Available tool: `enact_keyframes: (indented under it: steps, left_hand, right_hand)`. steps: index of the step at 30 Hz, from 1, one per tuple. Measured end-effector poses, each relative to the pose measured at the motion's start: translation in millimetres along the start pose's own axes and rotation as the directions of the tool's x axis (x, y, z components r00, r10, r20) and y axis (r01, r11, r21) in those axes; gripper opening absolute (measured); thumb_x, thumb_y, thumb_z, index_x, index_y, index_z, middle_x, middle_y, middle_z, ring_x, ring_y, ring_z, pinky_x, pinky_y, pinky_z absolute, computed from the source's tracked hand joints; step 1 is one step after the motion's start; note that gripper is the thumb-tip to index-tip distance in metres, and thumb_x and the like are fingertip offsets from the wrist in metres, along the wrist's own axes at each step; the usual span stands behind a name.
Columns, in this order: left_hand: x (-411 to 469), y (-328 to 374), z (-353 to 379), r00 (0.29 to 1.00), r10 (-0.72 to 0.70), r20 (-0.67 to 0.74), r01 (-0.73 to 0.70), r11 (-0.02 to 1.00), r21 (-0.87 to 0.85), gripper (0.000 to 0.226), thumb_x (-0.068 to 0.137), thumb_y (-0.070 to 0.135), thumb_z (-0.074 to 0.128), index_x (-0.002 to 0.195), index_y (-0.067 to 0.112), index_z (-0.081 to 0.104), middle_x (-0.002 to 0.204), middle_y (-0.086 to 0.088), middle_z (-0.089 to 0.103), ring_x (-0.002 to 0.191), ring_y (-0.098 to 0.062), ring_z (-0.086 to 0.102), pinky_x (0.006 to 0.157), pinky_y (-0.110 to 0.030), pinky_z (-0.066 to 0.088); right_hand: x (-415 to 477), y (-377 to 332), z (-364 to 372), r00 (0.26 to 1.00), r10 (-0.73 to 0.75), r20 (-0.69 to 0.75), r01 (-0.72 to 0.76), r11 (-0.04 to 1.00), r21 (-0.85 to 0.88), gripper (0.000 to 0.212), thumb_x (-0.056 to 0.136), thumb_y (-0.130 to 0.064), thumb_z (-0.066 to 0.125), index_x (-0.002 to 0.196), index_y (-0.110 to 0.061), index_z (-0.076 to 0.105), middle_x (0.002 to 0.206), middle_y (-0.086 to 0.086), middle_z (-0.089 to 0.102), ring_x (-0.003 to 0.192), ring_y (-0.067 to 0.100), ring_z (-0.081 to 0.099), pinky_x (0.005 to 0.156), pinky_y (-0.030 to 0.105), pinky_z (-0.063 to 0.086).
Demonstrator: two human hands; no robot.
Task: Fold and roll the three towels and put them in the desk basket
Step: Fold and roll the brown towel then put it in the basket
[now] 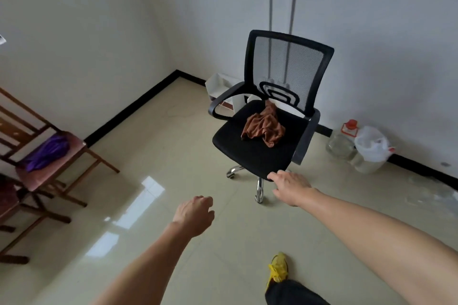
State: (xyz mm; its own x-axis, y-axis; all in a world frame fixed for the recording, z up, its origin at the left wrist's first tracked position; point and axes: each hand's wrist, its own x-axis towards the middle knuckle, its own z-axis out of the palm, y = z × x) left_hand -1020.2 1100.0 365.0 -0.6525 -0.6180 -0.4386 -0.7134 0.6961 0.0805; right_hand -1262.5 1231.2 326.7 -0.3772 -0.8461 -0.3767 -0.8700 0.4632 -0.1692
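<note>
right hand point(291, 186): stretched forward, fingers straight, empty; fingertips at the front rim of the seat, and I can't tell if they touch it.
left hand point(194, 214): lower and nearer me, fingers loosely curled, holding nothing; hands well apart.
brown towel point(264, 127): crumpled heap on the office chair point(250, 153) seat, straight ahead of my right hand, past the fingertips and toward the backrest; neither hand touches it.
why so: I judge the right hand leads because the towel lies on its side; the left trails, ready to take a second corner.
why heap: the towel looks dropped, not folded, so it needs spreading flat before any roll.
purple towel point(47, 152): bunched on the wooden chair point(37, 181), far left of my left hand, out of reach from here.
third towel: not in view.
basket, bench: not in view; I can't say where the rolls go.
step: reach for the first towel; no folding done on either visible towel, so I'd call the task near its start.
next: carry the right hand over the seat rim, pinch the heap's near edge.
</note>
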Motion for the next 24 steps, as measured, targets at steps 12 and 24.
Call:
enact_keyframes:
  steps: [12, 24]
  left_hand:
    - [193.0, -15.9, -72.1, 0.997, 0.005, 0.077, 0.003, 0.994, -0.108, 0.036, 0.093, 0.037, 0.049, 0.126, 0.024, 0.055, 0.124, -0.001, 0.06, 0.111, -0.024, 0.058, 0.086, -0.032, 0.047]
    - [448.4, -46.1, -109.4, 0.917, 0.287, 0.276, -0.279, 0.958, -0.068, 0.026, 0.095, 0.034, 0.046, 0.116, 0.024, 0.058, 0.116, 0.005, 0.064, 0.103, -0.018, 0.06, 0.076, -0.026, 0.046]
  right_hand:
    - [184.3, 53.5, -86.9, 0.999, 0.031, 0.03, -0.032, 0.999, 0.013, 0.044, 0.094, -0.033, 0.046, 0.138, -0.028, 0.041, 0.131, 0.003, 0.052, 0.113, 0.029, 0.057, 0.086, 0.038, 0.044]
    - [321.9, 98.9, -75.6, 0.901, 0.416, 0.121, -0.433, 0.875, 0.218, 0.047, 0.093, -0.036, 0.052, 0.138, -0.027, 0.042, 0.125, 0.001, 0.058, 0.111, 0.024, 0.06, 0.086, 0.036, 0.048]
